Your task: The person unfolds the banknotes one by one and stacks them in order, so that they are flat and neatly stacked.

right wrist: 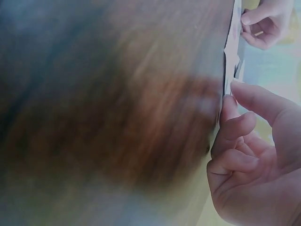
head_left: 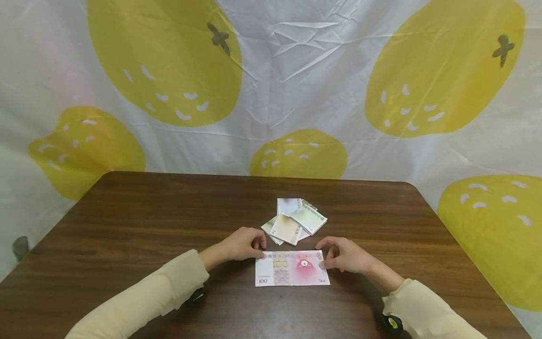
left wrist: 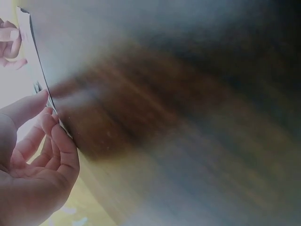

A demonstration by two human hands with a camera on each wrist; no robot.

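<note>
A pink and white 100 banknote (head_left: 292, 278), unfolded, lies flat near the front of the table in the head view. Its upper left corner is pinched by my left hand (head_left: 242, 244), and the left wrist view has that thumb and the curled fingers (left wrist: 66, 141) at the note's thin edge. At the right edge, my right hand (head_left: 349, 255) pinches the note between thumb and fingers, seen edge-on in the right wrist view with the fingers (right wrist: 230, 160) curled beneath. Just beyond the note sits a loose pile of folded banknotes (head_left: 285, 228), touched by neither hand.
The brown wooden table (head_left: 169, 207) has rounded far corners. Behind it hangs a white curtain (head_left: 305, 94) printed with yellow fruit. A dark round object (head_left: 20, 247) shows beyond the table's left edge.
</note>
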